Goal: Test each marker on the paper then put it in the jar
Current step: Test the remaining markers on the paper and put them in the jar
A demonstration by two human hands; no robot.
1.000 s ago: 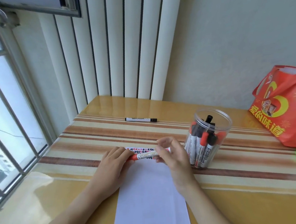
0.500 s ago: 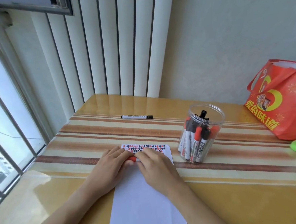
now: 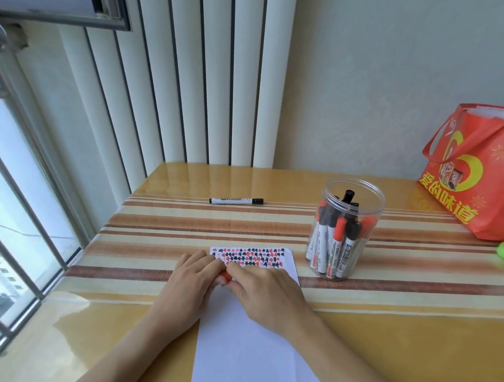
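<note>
Red marker (image 3: pixel 227 277) sits pinched between left hand (image 3: pixel 195 279) and right hand (image 3: pixel 262 288) grip over the paper (image 3: pixel 250 355).

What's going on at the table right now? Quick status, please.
Left hand and right hand both pinching a red-capped marker over the white paper sheet. Clear plastic jar nearly full. One black-capped marker waiting. Nothing blocking.

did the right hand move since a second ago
Yes. The right hand drew leftward, away from the jar, closing against the left hand over the red marker on the paper.
</note>
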